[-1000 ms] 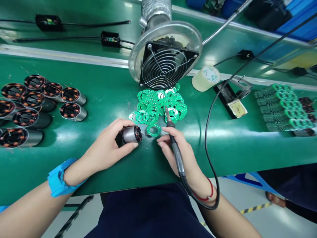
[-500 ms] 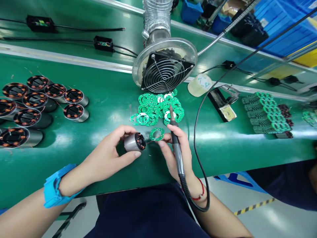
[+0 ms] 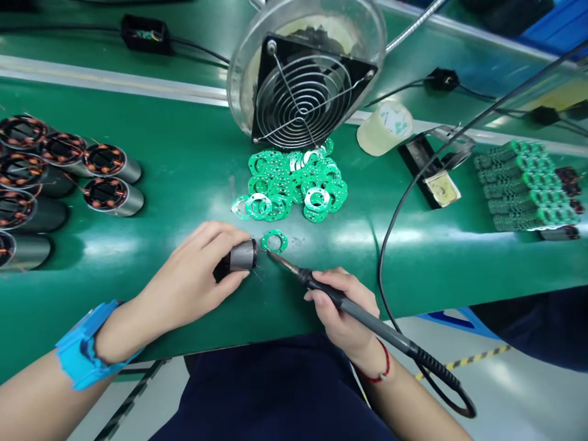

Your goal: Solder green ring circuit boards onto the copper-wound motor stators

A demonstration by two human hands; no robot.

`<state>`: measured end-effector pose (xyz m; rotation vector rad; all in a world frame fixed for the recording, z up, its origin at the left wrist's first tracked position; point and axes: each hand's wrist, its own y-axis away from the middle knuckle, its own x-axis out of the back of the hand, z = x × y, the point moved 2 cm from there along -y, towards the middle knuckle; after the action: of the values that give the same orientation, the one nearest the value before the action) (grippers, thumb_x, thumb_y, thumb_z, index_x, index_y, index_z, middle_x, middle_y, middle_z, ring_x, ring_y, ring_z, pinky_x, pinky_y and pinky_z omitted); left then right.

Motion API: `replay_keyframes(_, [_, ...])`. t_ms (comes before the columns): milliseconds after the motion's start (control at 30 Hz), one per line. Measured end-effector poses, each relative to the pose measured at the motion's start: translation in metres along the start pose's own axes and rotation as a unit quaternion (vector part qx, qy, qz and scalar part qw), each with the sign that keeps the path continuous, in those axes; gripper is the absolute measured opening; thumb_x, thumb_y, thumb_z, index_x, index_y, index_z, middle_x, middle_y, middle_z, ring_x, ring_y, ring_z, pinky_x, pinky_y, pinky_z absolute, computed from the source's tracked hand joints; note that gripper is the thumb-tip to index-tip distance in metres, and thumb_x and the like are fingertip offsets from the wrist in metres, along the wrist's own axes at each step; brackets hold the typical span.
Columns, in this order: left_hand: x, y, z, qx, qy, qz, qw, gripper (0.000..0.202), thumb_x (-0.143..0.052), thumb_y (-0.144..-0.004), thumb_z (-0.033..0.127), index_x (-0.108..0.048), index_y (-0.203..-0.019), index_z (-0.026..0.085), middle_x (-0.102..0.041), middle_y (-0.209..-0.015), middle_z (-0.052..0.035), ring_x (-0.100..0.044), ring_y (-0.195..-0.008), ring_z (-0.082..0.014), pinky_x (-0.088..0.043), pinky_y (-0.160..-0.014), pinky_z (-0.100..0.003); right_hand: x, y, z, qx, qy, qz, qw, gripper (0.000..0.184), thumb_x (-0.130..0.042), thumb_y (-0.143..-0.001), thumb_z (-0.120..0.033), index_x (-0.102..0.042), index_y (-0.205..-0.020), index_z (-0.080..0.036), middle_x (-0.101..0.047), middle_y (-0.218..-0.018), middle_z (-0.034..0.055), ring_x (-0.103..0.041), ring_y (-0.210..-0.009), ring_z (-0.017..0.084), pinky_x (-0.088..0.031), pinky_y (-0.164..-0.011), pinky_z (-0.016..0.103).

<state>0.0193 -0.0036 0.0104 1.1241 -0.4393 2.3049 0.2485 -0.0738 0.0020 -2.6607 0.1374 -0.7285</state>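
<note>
My left hand (image 3: 202, 263) is closed around a metal motor stator (image 3: 242, 256) lying on its side, its wired end facing right. Just beyond that end, a green ring-shaped circuit board (image 3: 274, 242) lies on the table. A soldering iron (image 3: 353, 306) is gripped in my right hand (image 3: 346, 306), tilted so its tip meets the lower left edge of this board. Thin wires stick out of the stator towards the board; whether the tip touches one I cannot tell. A pile of green ring boards (image 3: 294, 184) lies behind.
Several stators (image 3: 110, 196) stand at the left. A round fume extractor fan (image 3: 301, 110) hangs above the pile. A tape roll (image 3: 384, 128), an iron stand (image 3: 429, 174) and stacked boards (image 3: 528, 184) are at the right. The iron's cable (image 3: 390, 245) loops across the table.
My right hand has let go of the ring board and swung the iron from upright to pointing left at it. The stator has turned further onto its side. The camera view has moved closer.
</note>
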Motion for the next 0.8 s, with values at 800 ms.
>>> replay_keyframes(800, [0.002,-0.004,0.001,-0.092,-0.044,0.021,0.995,0.025,-0.053,-0.095,0.015,-0.053,-0.120,0.018,-0.062,-0.115,-0.0096,-0.059,-0.102,-0.0236,-0.050,-0.087,-0.036,0.003,0.013,0.007,-0.024,0.013,-0.010,1.000,0.012,-0.064,-0.090,-0.024,-0.067,-0.101,-0.023,-0.075,-0.074,0.0025,-0.074,-0.059,0.019,-0.058,-0.049,0.028])
